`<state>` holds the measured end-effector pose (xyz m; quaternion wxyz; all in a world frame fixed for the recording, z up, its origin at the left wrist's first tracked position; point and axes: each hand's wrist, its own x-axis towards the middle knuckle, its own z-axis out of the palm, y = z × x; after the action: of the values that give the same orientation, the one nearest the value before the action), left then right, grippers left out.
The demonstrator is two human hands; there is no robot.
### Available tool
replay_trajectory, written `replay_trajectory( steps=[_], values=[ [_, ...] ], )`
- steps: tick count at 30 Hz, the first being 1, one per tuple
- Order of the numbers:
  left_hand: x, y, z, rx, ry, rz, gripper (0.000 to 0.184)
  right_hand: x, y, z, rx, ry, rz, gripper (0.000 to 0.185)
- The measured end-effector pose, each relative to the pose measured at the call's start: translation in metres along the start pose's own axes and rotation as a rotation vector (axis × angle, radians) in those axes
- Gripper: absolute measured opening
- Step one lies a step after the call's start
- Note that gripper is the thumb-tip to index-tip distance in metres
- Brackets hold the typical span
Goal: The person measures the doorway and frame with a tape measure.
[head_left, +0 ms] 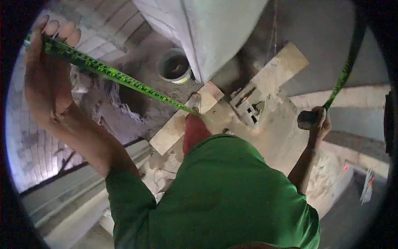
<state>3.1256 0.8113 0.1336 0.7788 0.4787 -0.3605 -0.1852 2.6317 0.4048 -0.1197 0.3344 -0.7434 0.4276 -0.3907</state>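
Okay, left hand [47, 76] had fingers curled on green tape [124, 78], cut off past them; right hand [321, 124] had fingers wrapped round murky dark case [306, 120].

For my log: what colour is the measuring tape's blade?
The blade is green with dark markings; head view.

From over here, the left hand [54, 45] reaches far out, 3 fingertips [66, 30] showing, curled; behind it run the bent wrist [63, 110] and left forearm [93, 141]. The right hand [320, 120] grips firmly, the right forearm [306, 164] behind it.
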Motion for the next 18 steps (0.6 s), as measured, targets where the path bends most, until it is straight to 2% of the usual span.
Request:
replay_trajectory(
  steps=[1,2,3,5,6,7,8,9,11,12,13,14,15,16,18],
  values=[
    [-0.001,-0.005,0.013,0.053,0.089,0.000,0.040,-0.010,0.008,-0.010,0.002,0.031,-0.099,0.035],
    [0.005,-0.015,0.024,0.090,0.164,0.002,0.044,-0.024,0.029,-0.014,0.185,0.065,0.065,0.031],
    [0.005,-0.019,0.016,0.107,0.120,-0.019,0.048,-0.039,0.052,-0.023,0.361,0.126,0.212,0.028],
    [0.003,-0.034,0.022,0.152,0.195,0.008,0.055,-0.054,-0.022,-0.027,-0.064,0.082,0.415,0.027],
    [-0.002,-0.041,0.039,0.293,0.318,0.030,0.055,-0.065,0.031,-0.038,-0.144,0.095,0.578,0.031],
    [-0.011,-0.044,0.070,0.363,0.280,0.067,0.054,-0.071,0.045,-0.037,-0.131,0.113,0.465,0.033],
    [-0.015,-0.046,0.100,0.266,0.434,-0.011,0.050,-0.077,0.059,-0.038,-0.120,0.128,0.351,0.036],
    [-0.017,-0.044,0.093,0.290,0.341,-0.075,0.045,-0.080,0.060,-0.046,-0.090,0.050,0.265,0.035],
    [-0.022,-0.056,0.117,0.309,0.333,-0.130,0.039,-0.080,0.020,-0.074,-0.033,-0.008,0.119,0.030],
    [-0.023,-0.063,0.134,0.293,0.412,-0.131,0.037,-0.087,0.032,-0.080,-0.038,-0.027,0.086,0.024],
    [-0.031,-0.070,0.155,0.262,0.354,-0.126,0.037,-0.094,0.042,-0.086,-0.043,-0.047,0.053,0.018],
    [-0.042,-0.080,0.169,0.387,0.112,-0.010,0.043,-0.100,0.033,-0.102,-0.059,-0.080,0.079,0.018],
    [-0.047,-0.090,0.180,0.505,-0.121,0.117,0.051,-0.107,0.037,-0.112,-0.060,-0.080,0.071,0.031],
    [-0.046,-0.100,0.190,0.474,-0.160,0.128,0.051,-0.115,0.045,-0.120,-0.078,-0.066,0.069,0.033],
    [-0.040,-0.111,0.210,0.742,-0.241,0.410,0.046,-0.131,0.046,-0.137,-0.108,-0.026,0.073,0.034]
  ],
)
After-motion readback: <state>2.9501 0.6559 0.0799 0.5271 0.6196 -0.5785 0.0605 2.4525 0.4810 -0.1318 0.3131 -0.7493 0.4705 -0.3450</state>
